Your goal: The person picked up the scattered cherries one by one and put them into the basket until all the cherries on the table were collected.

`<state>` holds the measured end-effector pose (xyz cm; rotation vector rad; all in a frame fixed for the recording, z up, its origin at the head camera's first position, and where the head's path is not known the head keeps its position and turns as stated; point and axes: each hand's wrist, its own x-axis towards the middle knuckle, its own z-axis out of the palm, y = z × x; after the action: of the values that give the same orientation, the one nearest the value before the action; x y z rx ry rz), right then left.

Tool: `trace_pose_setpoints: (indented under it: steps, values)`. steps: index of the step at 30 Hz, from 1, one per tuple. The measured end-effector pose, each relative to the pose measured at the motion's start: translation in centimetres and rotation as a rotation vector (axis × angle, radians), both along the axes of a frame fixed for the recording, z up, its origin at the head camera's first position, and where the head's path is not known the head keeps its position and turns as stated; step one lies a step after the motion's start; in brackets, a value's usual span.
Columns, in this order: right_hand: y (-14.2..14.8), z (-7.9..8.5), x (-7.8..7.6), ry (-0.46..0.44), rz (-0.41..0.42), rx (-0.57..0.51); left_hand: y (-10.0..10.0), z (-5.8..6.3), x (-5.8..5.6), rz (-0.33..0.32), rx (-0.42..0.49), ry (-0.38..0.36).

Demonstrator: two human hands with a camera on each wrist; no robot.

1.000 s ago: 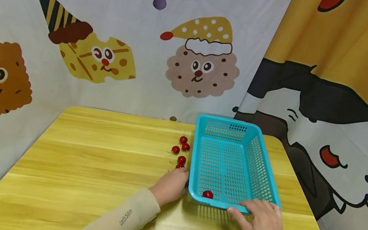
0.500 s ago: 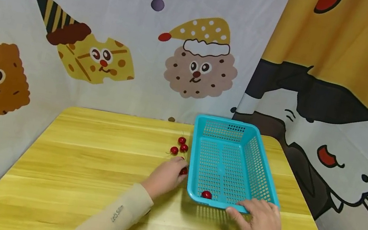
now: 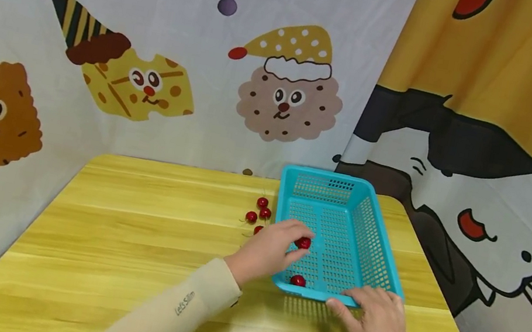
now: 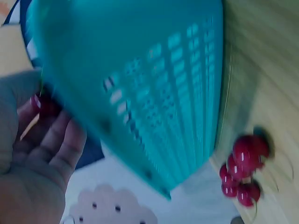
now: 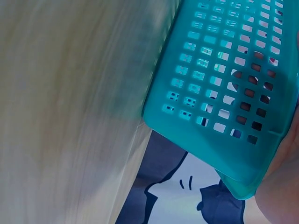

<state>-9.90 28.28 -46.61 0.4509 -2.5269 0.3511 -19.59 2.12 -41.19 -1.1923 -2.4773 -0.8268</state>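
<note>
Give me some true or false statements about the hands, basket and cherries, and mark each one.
1. The left hand pinches a cherry. True.
2. Another cherry lies inside the basket, by its near side. True.
3. The right hand is off the basket. False: it holds the near rim.
4. The loose cherries lie on the table right of the basket. False: they lie left of it.
5. The basket is red. False: it is turquoise.
</note>
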Motion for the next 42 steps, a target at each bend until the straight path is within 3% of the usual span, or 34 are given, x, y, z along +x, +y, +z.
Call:
trace_pose_setpoints:
  steps: [4,9,17,42]
  values:
    - [-0.2,-0.1,0.0,0.008,0.009,-0.003,1.8,-1.1,0.1,-0.065,-0.132,-0.039]
    - [-0.3,-0.2,0.0,0.012,0.007,-0.003,2.7,-2.4,-0.3,-0.003,-0.203,-0.126]
    - [-0.2,-0.1,0.0,0.032,0.002,-0.011,3.4,-2.4,-0.8,0.053,-0.337,-0.096]
    - [-0.2,-0.1,-0.1,0.038,0.001,-0.004,3.5,-2.7,-0.7,0.059,-0.362,-0.084]
